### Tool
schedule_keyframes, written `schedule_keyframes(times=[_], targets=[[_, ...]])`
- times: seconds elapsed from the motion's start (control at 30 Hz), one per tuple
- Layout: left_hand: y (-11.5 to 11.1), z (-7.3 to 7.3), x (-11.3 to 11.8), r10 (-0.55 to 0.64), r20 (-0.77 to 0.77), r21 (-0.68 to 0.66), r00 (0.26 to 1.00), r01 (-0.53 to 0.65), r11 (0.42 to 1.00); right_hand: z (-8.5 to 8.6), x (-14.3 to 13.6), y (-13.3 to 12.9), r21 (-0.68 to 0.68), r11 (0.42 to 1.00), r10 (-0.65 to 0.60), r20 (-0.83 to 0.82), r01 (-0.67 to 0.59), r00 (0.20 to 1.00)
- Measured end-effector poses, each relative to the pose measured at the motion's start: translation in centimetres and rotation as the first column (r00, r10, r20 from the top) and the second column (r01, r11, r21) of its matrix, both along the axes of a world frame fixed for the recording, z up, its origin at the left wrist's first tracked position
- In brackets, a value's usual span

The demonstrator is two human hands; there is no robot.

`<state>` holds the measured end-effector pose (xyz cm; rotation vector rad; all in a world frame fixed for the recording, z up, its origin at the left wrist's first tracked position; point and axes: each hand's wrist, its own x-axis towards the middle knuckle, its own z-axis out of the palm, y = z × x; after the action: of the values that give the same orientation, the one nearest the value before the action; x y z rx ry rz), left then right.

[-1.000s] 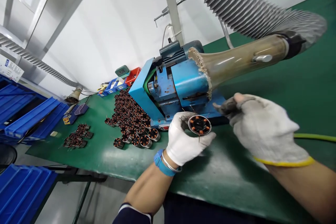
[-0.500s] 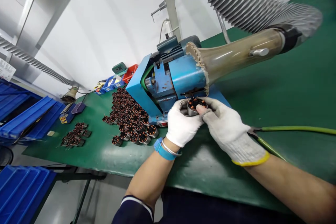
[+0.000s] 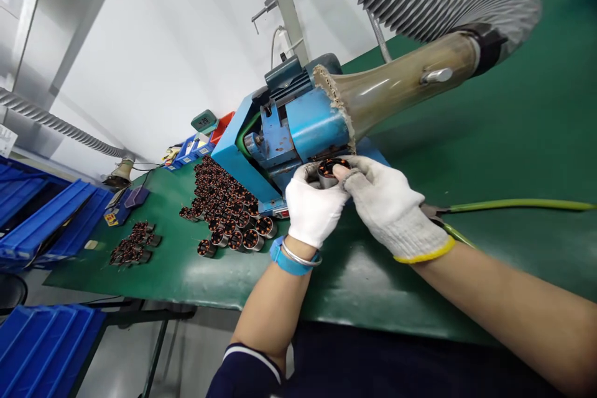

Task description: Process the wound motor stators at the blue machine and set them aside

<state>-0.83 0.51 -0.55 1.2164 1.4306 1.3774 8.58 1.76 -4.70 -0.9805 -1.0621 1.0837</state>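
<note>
Left hand [image 3: 313,208] and right hand [image 3: 385,199] curled round one stator [image 3: 328,175]; we can't tell whether the bigger stator pile [image 3: 227,204] is done.

Seen from mid-view, a digital clock [image 3: 204,120] reading 4:28 stands at ten o'clock; a red bin [image 3: 221,127] sits just beside it, with small blue bins [image 3: 190,150] between nine and ten; farther out at nine, a thin ribbed hose [image 3: 69,132] ends in a nozzle [image 3: 122,169], near a purple bin [image 3: 137,197]; blue trays [image 3: 46,214] crowd the nine o'clock edge; another blue tray [image 3: 44,348] lies at eight; a pale post [image 3: 285,3] rises at twelve.
</note>
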Motion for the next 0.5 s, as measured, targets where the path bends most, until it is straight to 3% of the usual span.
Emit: schedule_keyframes(times=[0.3,0.4,0.5], targets=[[0.0,-0.3,-0.2,-0.040,-0.019,0.025,0.999,0.040,0.999,-0.1,-0.1,0.0,-0.004,1.000,-0.010,0.000,0.010,1.000],[-0.8,-1.0,-1.1,-0.057,-0.114,0.106,0.992,0.069,0.992,-0.2,0.4,-1.1,0.023,1.000,-0.021,0.073,0.019,0.997],[-1.9,-1.7,-2.2,-0.073,-0.259,0.236,0.963,0.137,0.962,0.0,1.3,-2.0,0.142,0.990,-0.045,0.177,0.019,0.983]])
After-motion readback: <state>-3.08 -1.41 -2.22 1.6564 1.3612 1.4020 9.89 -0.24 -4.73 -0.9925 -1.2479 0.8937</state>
